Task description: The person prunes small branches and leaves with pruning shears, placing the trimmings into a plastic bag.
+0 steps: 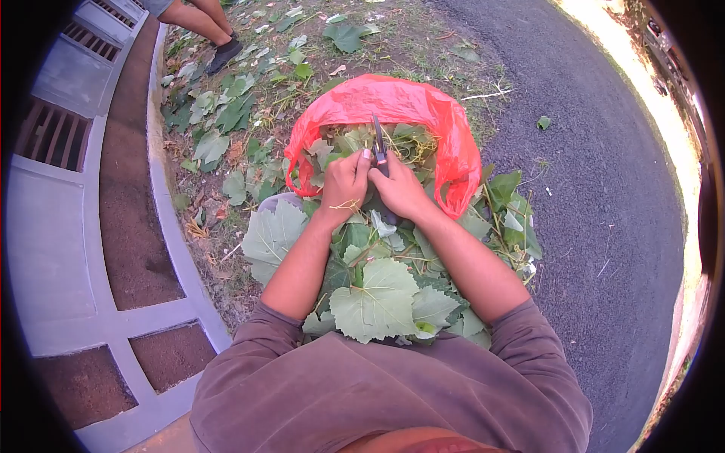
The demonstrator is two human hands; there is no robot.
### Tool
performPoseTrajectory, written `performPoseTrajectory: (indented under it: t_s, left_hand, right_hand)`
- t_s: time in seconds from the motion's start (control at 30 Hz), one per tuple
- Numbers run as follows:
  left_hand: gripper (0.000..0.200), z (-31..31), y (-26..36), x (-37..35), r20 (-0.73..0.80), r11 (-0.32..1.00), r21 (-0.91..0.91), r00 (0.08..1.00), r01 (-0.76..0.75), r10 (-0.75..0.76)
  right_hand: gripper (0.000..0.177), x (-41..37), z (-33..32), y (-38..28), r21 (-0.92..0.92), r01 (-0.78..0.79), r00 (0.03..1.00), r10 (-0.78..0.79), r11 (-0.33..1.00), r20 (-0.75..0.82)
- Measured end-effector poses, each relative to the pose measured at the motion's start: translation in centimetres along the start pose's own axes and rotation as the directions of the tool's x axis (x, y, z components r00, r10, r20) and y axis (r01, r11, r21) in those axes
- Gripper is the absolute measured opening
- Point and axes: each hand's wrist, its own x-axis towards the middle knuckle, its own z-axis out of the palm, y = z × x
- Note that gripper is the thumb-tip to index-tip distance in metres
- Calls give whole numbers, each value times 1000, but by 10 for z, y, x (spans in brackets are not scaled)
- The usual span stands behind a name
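Note:
My right hand [400, 187] is closed around a pair of dark scissors [379, 140], whose blades point away from me over the red plastic bag [377, 90]. Close beside it, my left hand [347, 181] is closed with the thumb toward the blades; what its fingers pinch is hidden. A thin yellow-green tendril [344, 204] lies across my left wrist. The bag gapes toward me, with cut leaves and stems [411, 143] inside. Large lobed leaves [374, 300] are heaped on my lap beneath my forearms.
Scattered leaves [212, 146] cover the dirt and grass on the left, beside a concrete kerb [160, 174] and a pale wall with grates. A person's legs [198, 26] show at the upper left. Dark asphalt [596, 226] runs along the right.

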Motion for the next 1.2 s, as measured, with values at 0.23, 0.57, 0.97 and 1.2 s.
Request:
performPoseTrajectory:
  t_s: [0.23,0.57,0.97,1.2]
  left_hand:
    - [30,0,-7,1,-15,967,181,983,-179,185]
    - [28,-1,-20,0,-51,966,221,987,-138,153]
    - [40,-23,-48,16,-131,982,168,985,-86,109]
    - [31,-31,-53,15,-44,976,-201,995,81,-92]
  right_hand:
    - [46,4,-6,-2,-53,55,998,-56,997,-21]
    - [44,17,-10,3,-146,18,999,-11,989,47]
    - [41,6,-16,-7,-49,-32,988,39,998,147]
    - [34,14,-18,16,187,-70,985,38,980,169]
